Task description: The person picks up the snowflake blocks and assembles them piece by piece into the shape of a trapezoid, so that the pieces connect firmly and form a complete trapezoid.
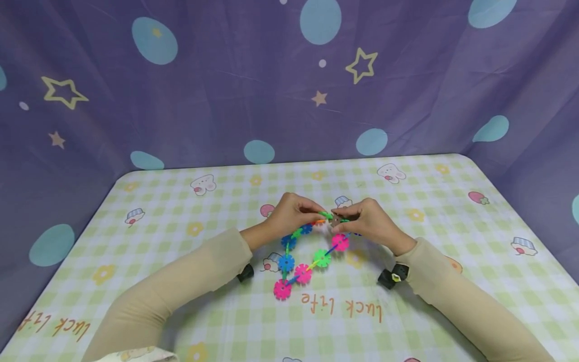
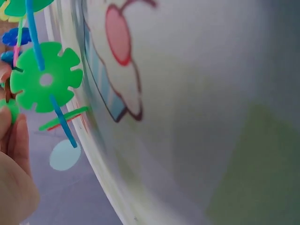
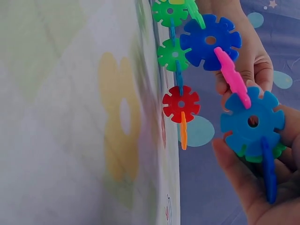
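A chain of plastic snowflake discs, slotted edge to edge, hangs in a loop below both hands; its lowest part is a pink disc (image 1: pixel 282 289). My left hand (image 1: pixel 289 217) pinches a small green disc (image 2: pixel 12 110) between thumb and fingers at the top of the loop. Close beside it, my right hand (image 1: pixel 372 221) grips the other side of the chain, thumb and fingers around a green disc (image 3: pixel 262 157) partly hidden behind a blue disc (image 3: pixel 253 105). The fingertips of both hands nearly meet. A red disc (image 3: pixel 181 104) and a larger green disc (image 2: pixel 46 77) belong to the chain.
A checked tablecloth (image 1: pixel 217 311) with printed cakes, flowers and rabbits covers the table. Behind it hangs a purple curtain (image 1: pixel 203 100) with stars and blue ovals. Black wrist camera mounts (image 1: pixel 394 275) sit under the sleeves.
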### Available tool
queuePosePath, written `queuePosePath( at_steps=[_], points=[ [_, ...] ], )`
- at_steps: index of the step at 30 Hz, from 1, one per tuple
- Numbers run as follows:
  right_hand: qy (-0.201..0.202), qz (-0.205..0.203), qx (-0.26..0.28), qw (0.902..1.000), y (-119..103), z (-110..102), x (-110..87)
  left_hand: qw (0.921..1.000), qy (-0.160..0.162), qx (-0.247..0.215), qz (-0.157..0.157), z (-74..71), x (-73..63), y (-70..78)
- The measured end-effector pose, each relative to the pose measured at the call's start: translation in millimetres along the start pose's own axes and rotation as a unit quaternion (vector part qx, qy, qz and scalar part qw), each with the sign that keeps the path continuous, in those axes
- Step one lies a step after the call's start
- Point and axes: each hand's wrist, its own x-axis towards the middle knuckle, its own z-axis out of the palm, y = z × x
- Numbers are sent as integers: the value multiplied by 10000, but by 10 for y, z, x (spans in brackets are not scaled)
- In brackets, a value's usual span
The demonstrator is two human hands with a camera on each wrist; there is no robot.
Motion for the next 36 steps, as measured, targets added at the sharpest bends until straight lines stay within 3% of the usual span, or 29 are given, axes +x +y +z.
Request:
queuePosePath(
  at_steps=[7, 15, 22, 27, 31, 36],
  points=[
    [59, 74, 280, 9996, 0, -24, 6, 9996, 222, 33, 186, 30, -19, 39],
    [-113, 5, 610, 9981, 11, -13, 19, 9996, 47, -272, 66, 0, -12, 5],
    [-134, 110, 465, 9988, -11, -27, 21, 9999, -23, -11, 161, 7, 14, 36],
    [-392, 367, 234, 9983, 24, -30, 34, 9984, -274, 386, -299, -34, 25, 43],
    [-488, 422, 16, 9979, 69, -30, 39, 9953, -94, 623, -734, -95, 68, -35],
    [-459, 378, -110, 9982, 93, -29, 54, 9811, -26, 953, -1684, -126, 136, -122]
  ],
)
